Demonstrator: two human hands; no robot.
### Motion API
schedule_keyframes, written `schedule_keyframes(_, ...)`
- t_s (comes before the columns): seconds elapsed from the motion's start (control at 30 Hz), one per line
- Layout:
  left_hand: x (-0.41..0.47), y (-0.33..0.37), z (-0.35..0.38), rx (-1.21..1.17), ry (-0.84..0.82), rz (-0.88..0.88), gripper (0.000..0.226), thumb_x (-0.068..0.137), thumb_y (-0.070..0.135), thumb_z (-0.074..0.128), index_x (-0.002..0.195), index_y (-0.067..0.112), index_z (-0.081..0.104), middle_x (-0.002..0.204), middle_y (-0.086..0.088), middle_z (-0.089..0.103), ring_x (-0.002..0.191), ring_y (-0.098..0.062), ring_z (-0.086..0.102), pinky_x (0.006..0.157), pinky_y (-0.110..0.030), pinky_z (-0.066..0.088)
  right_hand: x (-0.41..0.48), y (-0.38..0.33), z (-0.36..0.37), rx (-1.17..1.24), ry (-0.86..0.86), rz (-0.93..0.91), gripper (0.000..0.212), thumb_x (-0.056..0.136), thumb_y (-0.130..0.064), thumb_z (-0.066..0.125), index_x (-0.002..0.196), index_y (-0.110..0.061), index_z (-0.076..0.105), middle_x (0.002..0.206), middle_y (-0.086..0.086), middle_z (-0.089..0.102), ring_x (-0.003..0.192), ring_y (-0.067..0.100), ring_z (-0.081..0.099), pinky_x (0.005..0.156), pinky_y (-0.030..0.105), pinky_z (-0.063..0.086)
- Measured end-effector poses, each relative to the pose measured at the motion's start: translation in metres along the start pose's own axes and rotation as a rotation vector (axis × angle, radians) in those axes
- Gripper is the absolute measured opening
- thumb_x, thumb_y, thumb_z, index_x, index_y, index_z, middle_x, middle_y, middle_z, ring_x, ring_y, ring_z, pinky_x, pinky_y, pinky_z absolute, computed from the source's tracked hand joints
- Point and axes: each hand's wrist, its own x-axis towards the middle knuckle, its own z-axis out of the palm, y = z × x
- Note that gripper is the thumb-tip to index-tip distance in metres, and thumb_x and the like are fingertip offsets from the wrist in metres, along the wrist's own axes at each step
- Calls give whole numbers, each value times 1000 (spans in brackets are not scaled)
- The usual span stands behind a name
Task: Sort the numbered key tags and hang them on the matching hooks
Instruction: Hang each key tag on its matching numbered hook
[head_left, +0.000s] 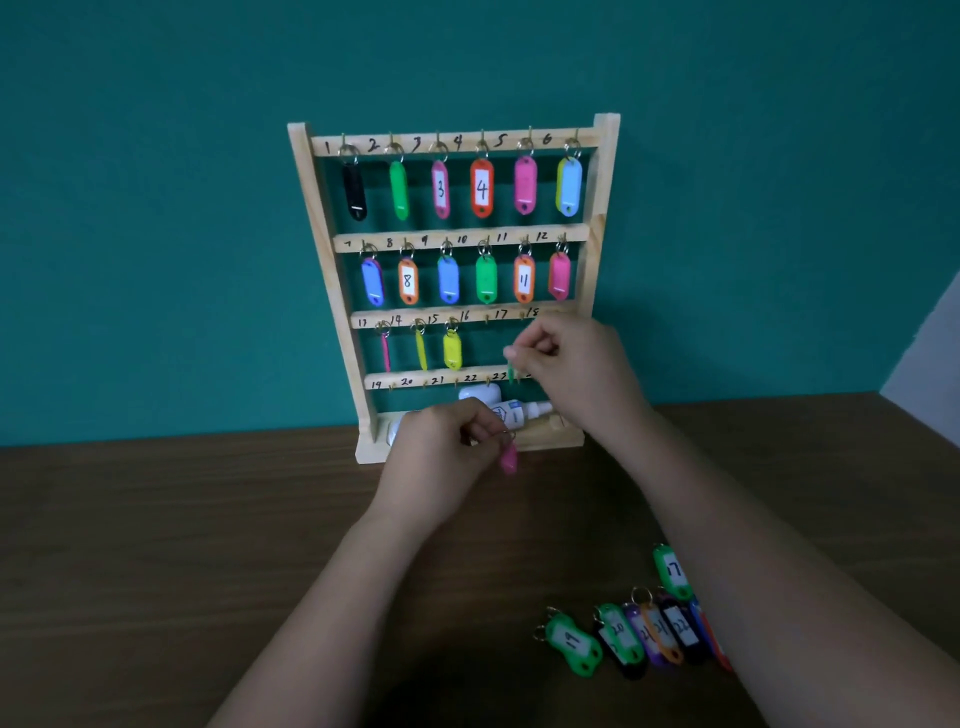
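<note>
A wooden key rack stands against the teal wall, with numbered bars and small hooks. Tags hang on hooks 1 to 15; the hooks from 16 onward are bare. My right hand is raised in front of the third row near hooks 17 and 18, pinching the ring of a green tag that dangles edge-on. My left hand is low by the rack's base, pinching the ring of a pink tag. Several numbered tags lie on the table at the lower right, a green 17 tag and a green 19 tag among them.
A white glue bottle lies on the rack's base behind my left hand. The dark wooden table spreads to the left. My right forearm partly covers the tags at the far right of the pile.
</note>
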Motion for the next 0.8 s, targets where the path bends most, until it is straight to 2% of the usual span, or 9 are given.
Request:
schedule_keyframes(0.17,2,-9,-10,-5,51,-23,14,88,21,79,83,34,79,80,19,75,80,-4,68,70,-22,53,29,-9,6,45,21,-12,11,99,-27,74,90,-20,76,76,-9,74,68,3,70,64,19,53)
schedule_keyframes(0.3,2,-13,-13,-25,81,-24,8,90,24,77,88,31,81,82,15,76,82,-3,69,74,-23,54,39,-14,12,0,4,-39,12,102,-24,68,94,-20,75,79,-9,73,70,7,71,72,38,62)
schedule_keyframes(0.4,3,-15,-14,0,105,-15,7,92,26,76,93,30,81,82,16,76,82,-2,68,73,-22,54,43,-14,15,-94,22,-90,14,103,-24,66,91,-21,73,74,-7,71,66,13,68,67,45,60)
schedule_keyframes(0.47,4,-17,-15,10,112,-19,8,92,26,76,92,31,81,81,16,76,82,-3,67,72,-23,54,44,-15,16,-168,32,-105,15,104,-26,64,91,-22,71,67,-5,66,60,15,64,59,43,56)
schedule_keyframes(0.57,8,-19,-17,32,125,-26,12,92,23,74,91,34,80,82,18,75,81,-1,67,70,-22,55,45,-14,17,-268,23,-132,17,105,-28,63,91,-22,69,61,-6,59,51,13,57,49,34,45)
schedule_keyframes(0.63,13,-19,-19,23,142,-10,12,93,21,75,92,32,81,81,18,74,81,1,66,69,-17,51,44,-14,17,-313,18,-136,17,105,-30,62,92,-21,70,60,-7,59,50,12,55,48,29,40)
schedule_keyframes(0.8,31,-17,-21,57,244,58,9,92,23,78,94,30,82,88,13,67,79,-2,63,69,-18,46,31,-10,12,-307,54,-163,11,105,-27,61,97,-24,68,59,-9,55,49,8,53,48,29,41)
